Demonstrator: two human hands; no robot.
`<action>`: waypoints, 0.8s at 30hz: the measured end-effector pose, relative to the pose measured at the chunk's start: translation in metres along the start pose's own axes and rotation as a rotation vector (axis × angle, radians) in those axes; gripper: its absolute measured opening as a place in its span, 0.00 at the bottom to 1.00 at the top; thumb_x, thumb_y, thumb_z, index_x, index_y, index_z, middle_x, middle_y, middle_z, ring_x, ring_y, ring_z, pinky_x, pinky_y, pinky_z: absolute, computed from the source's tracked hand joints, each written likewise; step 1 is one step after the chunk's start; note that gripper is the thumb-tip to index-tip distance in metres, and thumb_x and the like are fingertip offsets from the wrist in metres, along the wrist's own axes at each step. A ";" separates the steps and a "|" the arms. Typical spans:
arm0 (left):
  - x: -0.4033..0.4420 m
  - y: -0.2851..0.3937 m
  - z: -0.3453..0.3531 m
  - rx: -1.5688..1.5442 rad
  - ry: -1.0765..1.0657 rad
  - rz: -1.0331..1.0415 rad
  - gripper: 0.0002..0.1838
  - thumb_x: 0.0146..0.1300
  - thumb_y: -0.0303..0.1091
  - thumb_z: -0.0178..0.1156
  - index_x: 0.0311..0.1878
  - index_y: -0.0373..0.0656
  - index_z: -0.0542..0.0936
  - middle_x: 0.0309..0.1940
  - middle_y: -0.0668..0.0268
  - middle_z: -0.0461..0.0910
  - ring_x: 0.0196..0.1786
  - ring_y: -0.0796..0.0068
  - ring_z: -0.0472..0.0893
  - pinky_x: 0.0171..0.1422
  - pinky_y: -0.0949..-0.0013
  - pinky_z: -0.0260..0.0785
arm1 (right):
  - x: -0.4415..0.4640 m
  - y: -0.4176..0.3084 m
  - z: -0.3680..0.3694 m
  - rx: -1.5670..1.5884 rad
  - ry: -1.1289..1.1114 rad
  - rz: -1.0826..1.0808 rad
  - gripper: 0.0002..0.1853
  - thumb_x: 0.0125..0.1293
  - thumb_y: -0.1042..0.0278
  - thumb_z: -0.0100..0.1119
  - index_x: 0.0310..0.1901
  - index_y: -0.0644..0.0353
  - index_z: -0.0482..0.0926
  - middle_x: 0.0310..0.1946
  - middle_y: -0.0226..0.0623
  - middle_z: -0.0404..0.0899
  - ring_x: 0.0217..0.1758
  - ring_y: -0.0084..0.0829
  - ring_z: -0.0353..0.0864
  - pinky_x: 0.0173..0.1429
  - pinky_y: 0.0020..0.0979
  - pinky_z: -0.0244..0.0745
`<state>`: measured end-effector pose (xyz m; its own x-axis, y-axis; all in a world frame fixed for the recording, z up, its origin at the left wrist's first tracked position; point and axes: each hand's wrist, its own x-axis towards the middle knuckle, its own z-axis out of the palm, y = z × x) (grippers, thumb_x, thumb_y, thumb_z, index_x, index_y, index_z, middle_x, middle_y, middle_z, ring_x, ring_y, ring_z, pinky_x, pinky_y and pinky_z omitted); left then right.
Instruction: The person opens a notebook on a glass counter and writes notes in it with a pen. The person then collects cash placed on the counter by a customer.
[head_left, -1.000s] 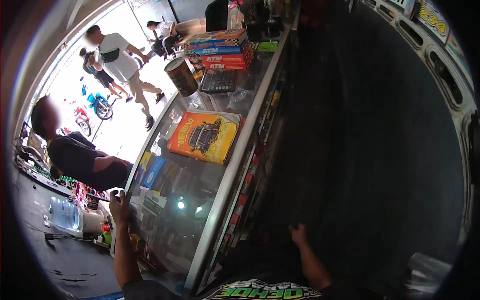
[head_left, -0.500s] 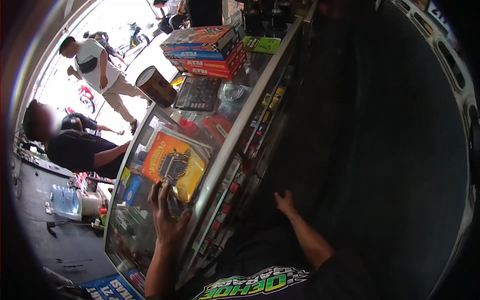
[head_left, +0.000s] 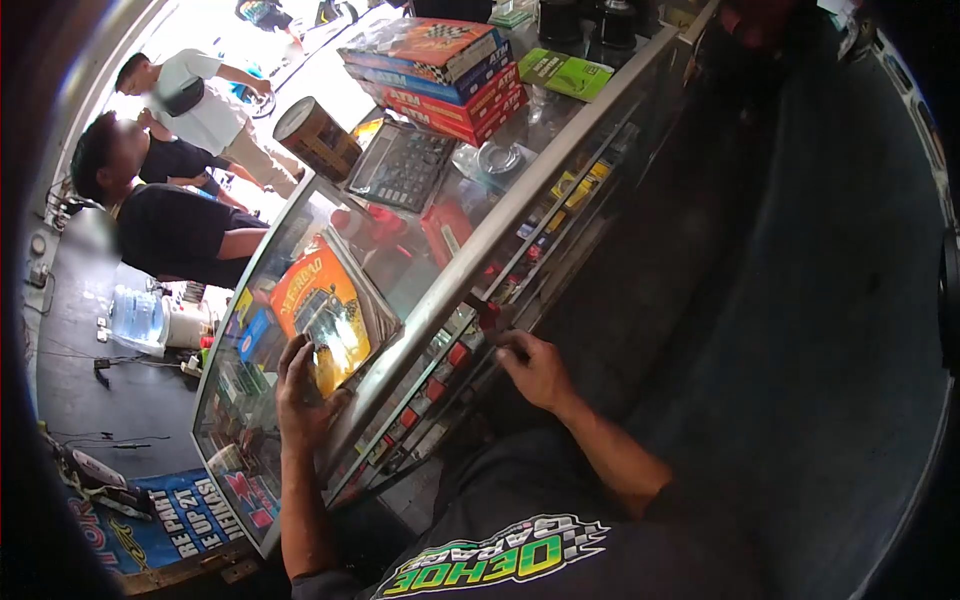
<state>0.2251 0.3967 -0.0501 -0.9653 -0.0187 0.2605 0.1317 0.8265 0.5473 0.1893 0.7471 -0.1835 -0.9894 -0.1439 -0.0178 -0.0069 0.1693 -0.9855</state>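
While the left hand (head_left: 305,400) lay with its fingers spread and bent at the near end of the orange-and-yellow book (head_left: 318,290) on the glass display case (head_left: 520,215), its thumb extended toward the metal edge; whether it gripped the book could not be told. A second earlier this hand had been at the case's far edge, and half a second earlier at the book. Farther right, the right hand (head_left: 538,372) had risen from over the dark floor to the case's nearer side, its fingers curled close to a small red object (head_left: 489,316); whether it held anything could not be seen. Both hands were thus now at the case, only the left at the book, which lay cover upward on the glass.

Containers, likewise from left to right: a blue-tinted water bottle (head_left: 137,315) appeared beyond the case, its fill level unclear. The case contained a blue packet (head_left: 257,335), a row of red items (head_left: 458,355) and, farther right, yellow packets (head_left: 568,192). On top stood a brown tin (head_left: 325,145), contents hidden, and, past the calculator (head_left: 402,165), a stack of closed boxes (head_left: 435,80), several marked ATM, contents likewise hidden.
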 end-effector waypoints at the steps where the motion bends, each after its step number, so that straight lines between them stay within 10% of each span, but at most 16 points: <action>1: -0.001 -0.004 -0.004 0.041 -0.027 0.008 0.46 0.40 0.26 0.83 0.68 0.39 0.78 0.73 0.51 0.73 0.77 0.50 0.72 0.81 0.53 0.67 | 0.002 -0.020 0.001 -0.001 -0.008 0.007 0.15 0.74 0.64 0.63 0.54 0.66 0.83 0.47 0.48 0.89 0.50 0.43 0.90 0.54 0.38 0.82; 12: -0.039 0.002 0.004 0.409 0.377 0.285 0.25 0.58 0.25 0.75 0.59 0.37 0.80 0.48 0.53 0.87 0.50 0.52 0.89 0.50 0.57 0.86 | 0.054 -0.116 0.041 -0.047 -0.089 -0.520 0.13 0.63 0.78 0.67 0.50 0.65 0.84 0.47 0.48 0.84 0.52 0.49 0.84 0.58 0.43 0.78; 15: -0.060 0.020 0.016 0.323 0.578 0.040 0.25 0.63 0.19 0.68 0.63 0.36 0.77 0.45 0.53 0.88 0.48 0.60 0.90 0.48 0.60 0.85 | 0.071 -0.132 0.058 -0.227 -0.263 -0.639 0.20 0.61 0.76 0.69 0.56 0.65 0.82 0.54 0.52 0.81 0.59 0.53 0.80 0.65 0.49 0.73; 17: -0.076 0.028 0.024 -0.049 0.779 -0.473 0.24 0.67 0.18 0.62 0.66 0.34 0.73 0.46 0.56 0.86 0.48 0.68 0.87 0.51 0.63 0.82 | 0.075 -0.142 0.074 -0.501 -0.402 -0.691 0.31 0.58 0.71 0.72 0.63 0.70 0.76 0.63 0.58 0.75 0.69 0.59 0.73 0.74 0.55 0.64; 24: -0.134 0.029 0.000 -0.519 1.207 -0.660 0.29 0.69 0.18 0.57 0.73 0.31 0.64 0.56 0.55 0.82 0.53 0.69 0.84 0.60 0.67 0.77 | 0.082 -0.139 0.126 -0.754 -0.642 -0.853 0.38 0.61 0.60 0.72 0.66 0.77 0.72 0.71 0.68 0.67 0.78 0.64 0.63 0.83 0.57 0.54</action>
<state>0.3579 0.4233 -0.0695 -0.1460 -0.9679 0.2044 0.0680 0.1963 0.9782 0.1274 0.5885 -0.0695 -0.3896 -0.8779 0.2783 -0.8800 0.2658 -0.3936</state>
